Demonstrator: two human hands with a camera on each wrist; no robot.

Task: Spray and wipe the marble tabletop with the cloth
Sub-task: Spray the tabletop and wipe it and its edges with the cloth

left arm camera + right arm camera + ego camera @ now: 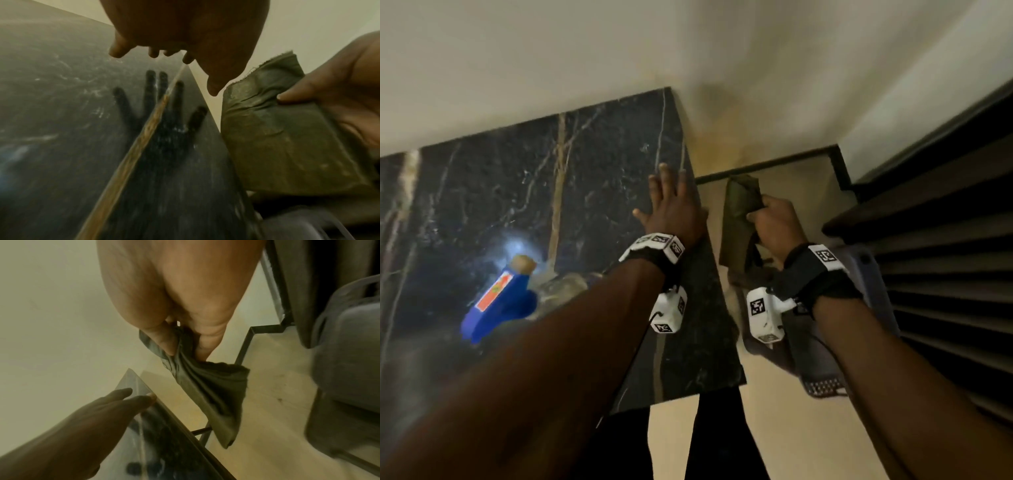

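The black marble tabletop (pixel 571 178) with pale and tan veins fills the left of the head view. A blue spray bottle (pixel 498 299) with a tan cap lies on its side on the marble. My left hand (pixel 671 202) hovers flat with straight fingers just above the table's right edge; its dark reflection shows on the marble (pixel 61 97) in the left wrist view. My right hand (pixel 774 222) is off the table's right side and grips a folded olive-green cloth (pixel 739 209), which hangs below the fingers (pixel 164 340) in the right wrist view. The cloth (pixel 287 138) is next to the table edge.
A cream wall (pixel 619 51) runs behind the table. Beige floor (pixel 791 428) lies to the right, bordered by a dark skirting. Dark slatted steps (pixel 945 291) and a grey plastic bin (pixel 349 369) stand to the right. My dark-trousered legs (pixel 705 445) are at the table's front corner.
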